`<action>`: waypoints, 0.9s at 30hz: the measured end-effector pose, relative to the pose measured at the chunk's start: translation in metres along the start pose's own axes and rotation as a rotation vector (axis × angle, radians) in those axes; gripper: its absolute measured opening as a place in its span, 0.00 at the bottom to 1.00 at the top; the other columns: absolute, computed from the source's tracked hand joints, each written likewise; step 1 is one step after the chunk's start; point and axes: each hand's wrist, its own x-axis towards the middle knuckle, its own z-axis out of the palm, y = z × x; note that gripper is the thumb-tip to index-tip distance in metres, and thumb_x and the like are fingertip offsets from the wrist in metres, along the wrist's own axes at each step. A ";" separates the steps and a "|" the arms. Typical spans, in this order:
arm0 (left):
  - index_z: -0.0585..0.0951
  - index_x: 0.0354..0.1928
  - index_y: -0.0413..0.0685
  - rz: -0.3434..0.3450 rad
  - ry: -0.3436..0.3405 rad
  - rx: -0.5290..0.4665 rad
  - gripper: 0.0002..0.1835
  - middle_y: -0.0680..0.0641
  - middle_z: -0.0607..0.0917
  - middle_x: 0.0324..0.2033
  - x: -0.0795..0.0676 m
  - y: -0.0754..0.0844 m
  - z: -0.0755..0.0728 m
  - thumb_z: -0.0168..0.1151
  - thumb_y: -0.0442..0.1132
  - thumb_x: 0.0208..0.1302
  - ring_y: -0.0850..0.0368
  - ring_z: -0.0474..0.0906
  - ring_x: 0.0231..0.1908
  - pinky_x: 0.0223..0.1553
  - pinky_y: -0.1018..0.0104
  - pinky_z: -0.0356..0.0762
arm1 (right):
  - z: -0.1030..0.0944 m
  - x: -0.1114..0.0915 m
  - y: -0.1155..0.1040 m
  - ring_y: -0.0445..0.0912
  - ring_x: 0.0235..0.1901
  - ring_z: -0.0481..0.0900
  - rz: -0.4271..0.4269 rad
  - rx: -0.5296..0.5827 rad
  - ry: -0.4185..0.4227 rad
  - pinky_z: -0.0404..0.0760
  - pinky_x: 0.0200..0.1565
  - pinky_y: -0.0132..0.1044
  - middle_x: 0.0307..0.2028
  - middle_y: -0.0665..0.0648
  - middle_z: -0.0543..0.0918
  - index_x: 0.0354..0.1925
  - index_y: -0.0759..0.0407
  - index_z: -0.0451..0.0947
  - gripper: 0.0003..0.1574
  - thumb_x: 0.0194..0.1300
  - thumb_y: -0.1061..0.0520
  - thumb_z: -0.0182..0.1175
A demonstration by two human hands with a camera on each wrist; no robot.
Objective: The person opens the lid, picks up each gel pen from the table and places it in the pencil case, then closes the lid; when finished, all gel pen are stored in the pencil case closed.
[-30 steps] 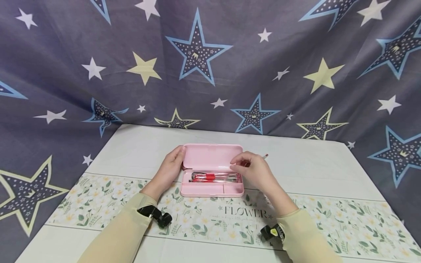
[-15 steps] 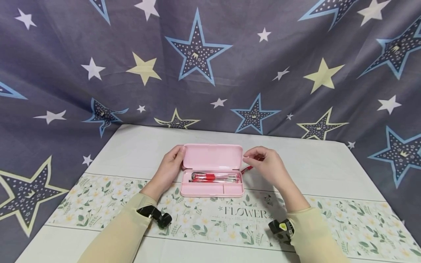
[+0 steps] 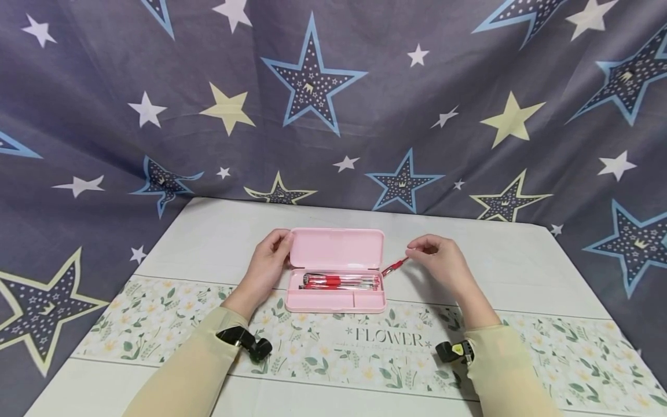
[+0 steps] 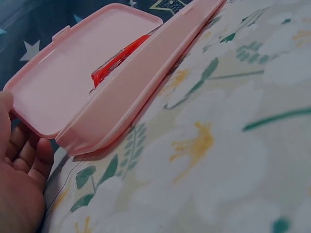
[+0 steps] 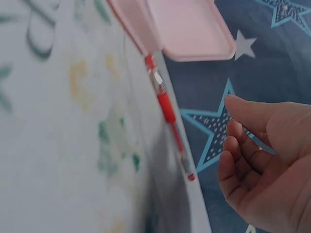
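Observation:
A pink pencil case point(image 3: 320, 300) lies with its lid point(image 3: 336, 249) raised. Its rear compartment holds several clear pens with red grips point(image 3: 339, 282). At the lid's left edge, my left hand point(image 3: 267, 263) grips with the thumb in front and the fingers behind, as the left wrist view also shows. Another red pen point(image 5: 166, 108) lies on the table by the case's right end. My right hand point(image 3: 440, 260) hovers beside that pen with loosely bent fingers, hiding its far end in the head view. The right wrist view shows this hand apart from the pen, holding nothing.
The table cover point(image 3: 500, 266) is white with a flower-printed band point(image 3: 172, 315) across it. A grey star-patterned curtain point(image 3: 365, 139) hangs at the table's back edge. The case's front has two small compartments.
My right hand has moved right, from over the lid's right edge to beyond the case, uncovering most of the loose pen. My left hand and the case have stayed in place.

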 end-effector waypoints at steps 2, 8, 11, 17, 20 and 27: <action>0.82 0.61 0.46 0.001 0.020 -0.020 0.18 0.44 0.82 0.46 0.000 0.000 0.000 0.58 0.52 0.87 0.53 0.79 0.42 0.42 0.68 0.82 | 0.000 0.001 0.006 0.51 0.45 0.85 0.024 0.004 -0.004 0.77 0.53 0.45 0.44 0.58 0.91 0.49 0.61 0.90 0.09 0.76 0.57 0.74; 0.83 0.59 0.45 0.014 0.050 -0.050 0.16 0.45 0.81 0.42 0.000 0.000 0.000 0.61 0.50 0.86 0.55 0.75 0.36 0.36 0.69 0.77 | 0.000 0.002 0.020 0.54 0.48 0.83 0.079 -0.044 -0.006 0.77 0.49 0.45 0.49 0.61 0.89 0.51 0.61 0.90 0.11 0.76 0.56 0.73; 0.83 0.58 0.45 0.013 0.050 -0.049 0.15 0.45 0.80 0.42 0.000 0.000 0.000 0.61 0.49 0.86 0.56 0.75 0.36 0.35 0.69 0.77 | -0.001 0.002 0.026 0.58 0.53 0.81 0.101 -0.065 -0.007 0.77 0.52 0.48 0.56 0.64 0.85 0.54 0.61 0.89 0.14 0.76 0.55 0.73; 0.83 0.58 0.44 0.009 0.050 -0.051 0.14 0.46 0.81 0.41 0.001 -0.001 0.000 0.61 0.47 0.86 0.56 0.76 0.36 0.35 0.70 0.77 | 0.000 0.003 0.032 0.67 0.67 0.76 0.075 -0.045 -0.018 0.74 0.69 0.61 0.67 0.70 0.78 0.62 0.65 0.86 0.23 0.74 0.57 0.75; 0.83 0.58 0.44 0.009 0.049 -0.051 0.15 0.46 0.81 0.41 0.001 -0.001 0.000 0.61 0.47 0.86 0.55 0.76 0.36 0.36 0.70 0.77 | 0.001 0.003 0.034 0.68 0.72 0.73 0.032 -0.038 -0.022 0.70 0.74 0.61 0.68 0.71 0.78 0.64 0.66 0.84 0.26 0.72 0.59 0.76; 0.83 0.58 0.44 0.008 0.046 -0.041 0.14 0.45 0.80 0.42 0.001 0.001 0.000 0.61 0.48 0.86 0.56 0.76 0.36 0.36 0.70 0.77 | 0.002 0.003 0.034 0.68 0.77 0.67 -0.015 -0.085 -0.060 0.66 0.76 0.62 0.73 0.71 0.75 0.66 0.66 0.83 0.30 0.70 0.60 0.78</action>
